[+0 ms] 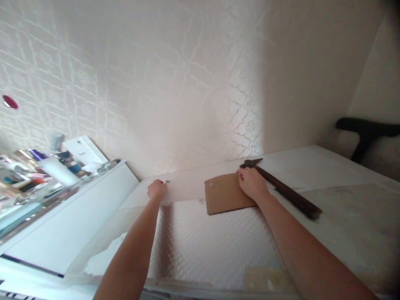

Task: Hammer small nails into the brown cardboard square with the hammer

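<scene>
At the far side of the table my left hand point(156, 189) is closed in a pinch. By its fingertips shows a small greyish piece point(168, 181), too small to name. My right hand point(252, 182) is curled over the upper right part of a flat brown cardboard piece point(226, 198), its fingers closed at the edge. A tiny light-coloured item point(211, 184) lies near the cardboard's upper left corner, with faint marks beside it. Just right of that hand rests a hammer point(287, 189) with a dark head and a dark wooden handle, touched by neither hand.
Under the cardboard spreads a shiny, textured sheet point(200, 246) on the white table point(300, 162). A white cabinet point(75, 225) at the left bears many small items and a white box point(86, 151). The patterned wall point(187, 104) rises behind; a black armrest point(365, 125) stands right.
</scene>
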`<state>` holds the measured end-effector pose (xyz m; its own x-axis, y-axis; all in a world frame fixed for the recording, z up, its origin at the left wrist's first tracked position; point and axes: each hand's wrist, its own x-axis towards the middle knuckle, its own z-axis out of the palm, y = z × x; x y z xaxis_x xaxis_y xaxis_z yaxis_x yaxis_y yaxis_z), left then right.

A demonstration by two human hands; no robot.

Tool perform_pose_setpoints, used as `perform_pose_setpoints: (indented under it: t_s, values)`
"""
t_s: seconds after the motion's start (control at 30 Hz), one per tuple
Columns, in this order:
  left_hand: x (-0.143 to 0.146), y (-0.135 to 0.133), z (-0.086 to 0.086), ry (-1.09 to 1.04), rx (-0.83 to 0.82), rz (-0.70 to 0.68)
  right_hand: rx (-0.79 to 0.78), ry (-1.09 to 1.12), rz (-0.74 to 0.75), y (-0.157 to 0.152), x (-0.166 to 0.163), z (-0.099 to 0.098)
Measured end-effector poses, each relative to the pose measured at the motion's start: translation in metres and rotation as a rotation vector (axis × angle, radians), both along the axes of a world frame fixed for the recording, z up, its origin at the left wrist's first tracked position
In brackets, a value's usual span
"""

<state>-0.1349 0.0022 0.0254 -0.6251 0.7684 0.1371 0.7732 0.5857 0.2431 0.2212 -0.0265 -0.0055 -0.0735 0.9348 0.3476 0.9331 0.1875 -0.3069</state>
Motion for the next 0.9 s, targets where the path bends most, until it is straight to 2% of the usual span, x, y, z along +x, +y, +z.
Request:
perform_pose_setpoints:
  t_s: [0.37,0.47,0.57,0.73,0.8,0.9]
  values:
    - [0.002,-0.002,0.001,0.021,0.051,-0.003,-0.004,-0.035,-0.014,0.001,0.002,0.000]
    - [0.016,-0.002,0.006,0.026,0.195,-0.061,0.004,-0.045,-0.020,0.001,0.001,0.000]
    - [0.051,-0.004,0.015,-0.045,0.401,-0.257,0.007,-0.047,-0.021,0.002,0.002,-0.001]
    - [0.133,-0.019,0.020,-0.373,0.622,-0.503,-0.006,-0.035,-0.025,0.003,0.005,-0.002]
    - [0.161,-0.024,0.015,-0.494,0.664,-0.572,-0.014,-0.029,-0.025,0.004,0.006,-0.002]
    - [0.185,-0.027,0.001,-0.662,0.614,-0.619,-0.026,-0.020,-0.026,0.004,0.008,-0.001]
